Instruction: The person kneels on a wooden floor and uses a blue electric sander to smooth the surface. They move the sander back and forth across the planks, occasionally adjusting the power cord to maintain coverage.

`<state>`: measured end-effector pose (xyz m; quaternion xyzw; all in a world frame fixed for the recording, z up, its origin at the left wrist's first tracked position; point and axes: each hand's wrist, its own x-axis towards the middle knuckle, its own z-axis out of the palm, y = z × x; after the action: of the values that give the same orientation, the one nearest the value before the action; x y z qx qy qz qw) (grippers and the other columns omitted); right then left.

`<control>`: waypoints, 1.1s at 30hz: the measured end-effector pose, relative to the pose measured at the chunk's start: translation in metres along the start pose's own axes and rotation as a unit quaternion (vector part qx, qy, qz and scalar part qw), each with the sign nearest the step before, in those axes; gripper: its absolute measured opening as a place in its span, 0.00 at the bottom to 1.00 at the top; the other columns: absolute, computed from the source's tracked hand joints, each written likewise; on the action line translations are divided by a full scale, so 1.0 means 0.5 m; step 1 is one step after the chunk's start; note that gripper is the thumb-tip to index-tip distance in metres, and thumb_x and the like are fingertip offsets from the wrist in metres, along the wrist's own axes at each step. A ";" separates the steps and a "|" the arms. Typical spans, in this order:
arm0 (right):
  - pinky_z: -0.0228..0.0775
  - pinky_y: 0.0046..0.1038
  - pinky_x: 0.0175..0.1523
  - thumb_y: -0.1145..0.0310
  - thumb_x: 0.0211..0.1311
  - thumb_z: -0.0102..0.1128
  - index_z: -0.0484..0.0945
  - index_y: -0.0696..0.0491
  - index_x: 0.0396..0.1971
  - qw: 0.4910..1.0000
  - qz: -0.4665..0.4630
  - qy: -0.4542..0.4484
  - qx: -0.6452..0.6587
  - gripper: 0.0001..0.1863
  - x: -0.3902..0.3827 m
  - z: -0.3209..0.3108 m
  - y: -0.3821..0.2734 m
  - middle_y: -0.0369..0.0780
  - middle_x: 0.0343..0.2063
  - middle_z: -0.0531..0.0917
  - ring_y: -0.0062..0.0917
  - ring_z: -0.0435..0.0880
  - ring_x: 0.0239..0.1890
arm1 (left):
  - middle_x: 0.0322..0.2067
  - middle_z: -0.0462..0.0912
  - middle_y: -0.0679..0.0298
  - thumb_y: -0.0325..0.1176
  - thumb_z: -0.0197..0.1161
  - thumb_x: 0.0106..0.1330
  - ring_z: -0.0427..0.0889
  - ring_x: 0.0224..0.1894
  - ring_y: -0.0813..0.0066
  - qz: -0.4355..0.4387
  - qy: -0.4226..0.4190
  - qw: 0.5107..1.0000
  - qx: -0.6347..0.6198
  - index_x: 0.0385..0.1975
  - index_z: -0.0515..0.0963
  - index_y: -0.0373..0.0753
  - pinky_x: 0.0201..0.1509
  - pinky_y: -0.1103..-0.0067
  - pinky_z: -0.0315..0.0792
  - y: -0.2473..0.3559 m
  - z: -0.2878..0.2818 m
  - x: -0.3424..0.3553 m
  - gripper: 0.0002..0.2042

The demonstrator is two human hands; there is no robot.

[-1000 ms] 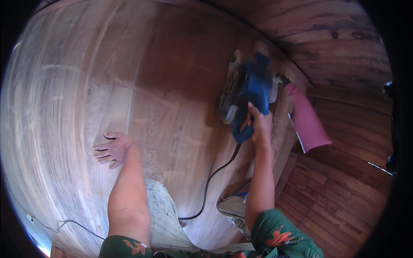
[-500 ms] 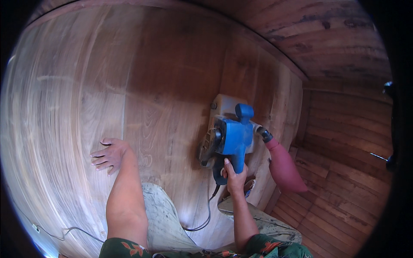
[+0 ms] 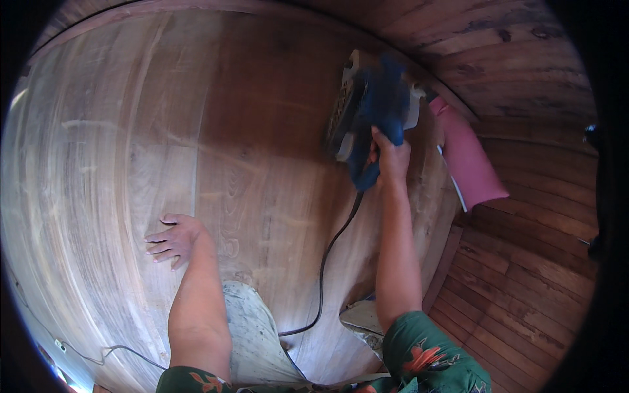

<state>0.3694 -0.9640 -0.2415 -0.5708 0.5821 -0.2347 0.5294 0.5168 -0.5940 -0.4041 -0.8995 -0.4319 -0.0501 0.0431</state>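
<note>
A blue belt sander (image 3: 380, 98) rests on the wooden plank floor (image 3: 262, 170) at the far right, slightly smeared by motion. My right hand (image 3: 392, 156) is wrapped round its rear handle, with that arm stretched forward. From the sander's right side hangs a pinkish-red dust bag (image 3: 468, 154). A black cord (image 3: 322, 281) trails from the handle back toward my knees. My left hand (image 3: 175, 241) lies flat on pale, sanded-looking boards, fingers spread and holding nothing. The planks beyond, left of the sander, are darker brown.
A wooden wall (image 3: 485, 59) bounds the far right side. Past the planks' right edge lies a lower floor of reddish-brown boards (image 3: 517, 281). At the lower left a thin cable (image 3: 101, 359) crosses the planks. My knees in pale, stained trousers (image 3: 252, 327) are close by.
The sander has moved forward and a little right, with my right arm extending and the dust bag and cord following. My left hand stays on the boards in nearly the same place.
</note>
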 end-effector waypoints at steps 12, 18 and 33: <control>0.63 0.29 0.21 0.71 0.61 0.67 0.76 0.55 0.25 0.999 0.035 -0.011 0.021 0.09 0.087 0.026 -0.076 0.35 0.15 0.74 0.21 0.69 0.12 | 0.78 0.47 0.50 0.64 0.37 0.72 0.48 0.78 0.45 0.010 0.004 0.999 0.033 0.78 0.49 0.44 0.70 0.36 0.48 0.004 -0.013 -0.003 0.40; 0.62 0.30 0.21 0.70 0.61 0.67 0.75 0.55 0.21 0.999 0.044 -0.028 -0.015 0.12 0.102 0.011 -0.104 0.35 0.15 0.74 0.22 0.68 0.12 | 0.78 0.48 0.51 0.64 0.37 0.72 0.50 0.78 0.45 0.010 0.019 0.998 0.057 0.78 0.49 0.46 0.70 0.36 0.49 0.003 -0.004 -0.002 0.40; 0.67 0.26 0.22 0.65 0.62 0.68 0.78 0.56 0.27 0.997 0.038 -0.024 -0.056 0.11 -0.135 -0.087 0.032 0.35 0.15 0.76 0.19 0.73 0.13 | 0.78 0.48 0.53 0.63 0.34 0.74 0.47 0.78 0.44 0.007 0.006 0.999 0.047 0.78 0.49 0.46 0.71 0.37 0.46 0.006 -0.013 -0.005 0.38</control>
<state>0.3099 -0.9129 -0.2175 -0.5827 0.6027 -0.1679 0.5187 0.5175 -0.5986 -0.3981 -0.8991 -0.4272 -0.0352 0.0883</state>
